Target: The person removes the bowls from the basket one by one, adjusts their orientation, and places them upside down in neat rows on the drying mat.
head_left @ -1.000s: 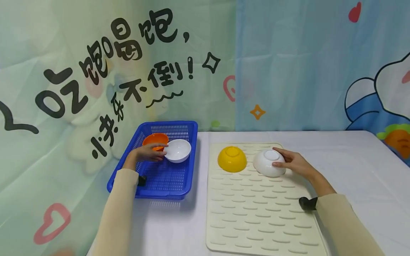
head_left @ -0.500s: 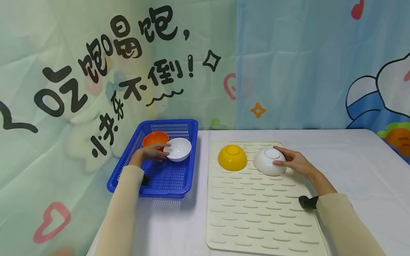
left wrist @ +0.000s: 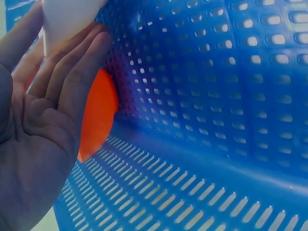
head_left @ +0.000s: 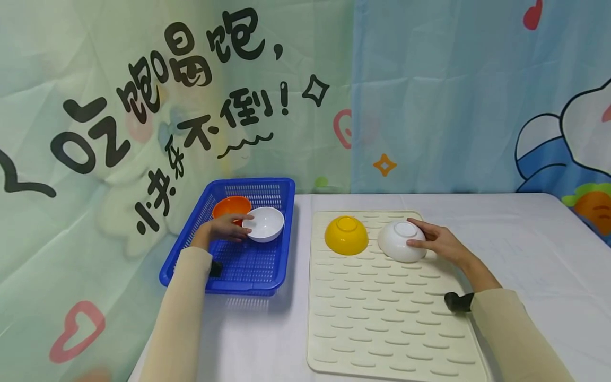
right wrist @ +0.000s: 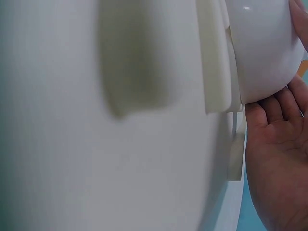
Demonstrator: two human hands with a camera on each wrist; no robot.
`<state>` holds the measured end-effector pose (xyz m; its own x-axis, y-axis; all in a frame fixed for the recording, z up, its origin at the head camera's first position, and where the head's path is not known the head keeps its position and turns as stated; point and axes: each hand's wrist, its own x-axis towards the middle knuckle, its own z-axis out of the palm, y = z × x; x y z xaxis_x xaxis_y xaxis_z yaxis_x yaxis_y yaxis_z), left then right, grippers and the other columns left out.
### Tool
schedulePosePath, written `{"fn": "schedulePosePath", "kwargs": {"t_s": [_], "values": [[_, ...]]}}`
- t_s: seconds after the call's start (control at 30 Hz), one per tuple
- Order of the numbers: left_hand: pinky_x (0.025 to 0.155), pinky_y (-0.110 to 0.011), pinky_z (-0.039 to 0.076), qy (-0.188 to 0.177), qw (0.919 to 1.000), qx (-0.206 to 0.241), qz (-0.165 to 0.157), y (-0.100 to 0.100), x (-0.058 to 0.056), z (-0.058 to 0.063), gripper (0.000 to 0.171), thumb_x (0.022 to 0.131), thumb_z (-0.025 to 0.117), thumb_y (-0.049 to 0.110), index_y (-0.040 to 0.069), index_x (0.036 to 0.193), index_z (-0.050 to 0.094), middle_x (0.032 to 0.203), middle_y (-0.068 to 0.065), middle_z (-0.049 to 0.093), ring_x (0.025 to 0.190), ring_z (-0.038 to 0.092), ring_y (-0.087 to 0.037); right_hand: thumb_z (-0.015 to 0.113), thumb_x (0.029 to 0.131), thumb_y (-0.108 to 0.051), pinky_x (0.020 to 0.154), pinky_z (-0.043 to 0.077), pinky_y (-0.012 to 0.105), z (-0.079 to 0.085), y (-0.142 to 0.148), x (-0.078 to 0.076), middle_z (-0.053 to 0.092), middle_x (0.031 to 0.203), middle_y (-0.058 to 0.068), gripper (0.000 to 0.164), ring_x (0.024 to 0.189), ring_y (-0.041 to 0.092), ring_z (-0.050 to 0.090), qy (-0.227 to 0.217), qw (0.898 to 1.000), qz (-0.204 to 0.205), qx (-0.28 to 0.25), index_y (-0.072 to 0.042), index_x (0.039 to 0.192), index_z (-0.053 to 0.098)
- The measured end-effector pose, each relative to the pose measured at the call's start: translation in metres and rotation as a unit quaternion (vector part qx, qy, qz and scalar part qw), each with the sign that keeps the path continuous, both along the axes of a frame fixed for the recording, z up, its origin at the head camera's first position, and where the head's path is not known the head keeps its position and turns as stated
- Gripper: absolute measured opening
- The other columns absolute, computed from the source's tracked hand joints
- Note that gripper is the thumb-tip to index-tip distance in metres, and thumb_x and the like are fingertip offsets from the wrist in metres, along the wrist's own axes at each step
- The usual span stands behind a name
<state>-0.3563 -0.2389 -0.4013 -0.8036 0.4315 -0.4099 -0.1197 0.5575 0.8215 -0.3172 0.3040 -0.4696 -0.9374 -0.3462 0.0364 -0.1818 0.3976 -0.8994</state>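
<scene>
On the left, my left hand (head_left: 228, 227) grips the rim of an upright white bowl (head_left: 267, 225) inside the blue basket (head_left: 281, 265). In the left wrist view, thumb and fingers (left wrist: 79, 82) lie on either side of that bowl's wall (left wrist: 67, 21). An orange bowl (head_left: 232, 206) stands behind the hand, partly covered by it. My right hand (head_left: 441, 245) holds a second white bowl (head_left: 398, 245), upside down on the cream ribbed mat (head_left: 363, 339), with thumb and fingers round its right side. Beside it, a yellow bowl (head_left: 346, 236) rests upside down.
The basket stands on a white-covered table (head_left: 267, 339) to the left of the mat. A printed cloth curtain (head_left: 429, 95) hangs behind the table and along its left side. Black wrist straps (head_left: 459, 302) show at the sleeve cuffs.
The white bowl in the basket has shifted very slightly left in my left hand's grip. My right hand and its bowl stay in place.
</scene>
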Motion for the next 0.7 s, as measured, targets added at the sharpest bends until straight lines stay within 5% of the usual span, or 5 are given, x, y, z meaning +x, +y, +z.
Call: {"fn": "schedulePosePath", "kwargs": {"t_s": [0.33,0.53,0.7], "values": [[0.093,-0.04,0.044,0.018,0.9998,0.011,0.003,-0.007,0.004,0.008,0.055,0.094,0.053,0.011,0.001,0.143,0.029,0.135,-0.025,0.034,0.111,0.05,-0.037,0.064,0.088,-0.02,0.081,0.041,0.011,-0.001,0.001,-0.003,0.03,0.142,0.026,0.07,0.126,0.04,0.033,0.006,1.0,-0.003,0.007,-0.001,0.144,0.025],[0.086,-0.037,0.049,0.07,0.9975,-0.012,-0.004,-0.005,0.008,0.022,0.056,0.092,0.058,0.015,0.002,0.141,0.035,0.123,-0.022,0.047,0.102,0.055,-0.035,0.064,0.088,-0.022,0.081,0.041,0.01,-0.004,0.001,-0.004,0.029,0.143,0.024,0.071,0.127,0.041,0.031,0.002,1.0,-0.006,0.012,-0.002,0.144,0.026],[0.083,-0.034,0.051,0.137,0.9885,-0.064,-0.008,0.003,0.012,0.045,0.055,0.089,0.063,0.02,0.007,0.138,0.043,0.119,-0.02,0.051,0.094,0.056,-0.026,0.065,0.088,-0.022,0.081,0.04,0.009,-0.004,0.001,-0.004,0.028,0.143,0.025,0.072,0.127,0.042,0.03,0.001,1.0,-0.003,0.005,0.0,0.144,0.025]]}}
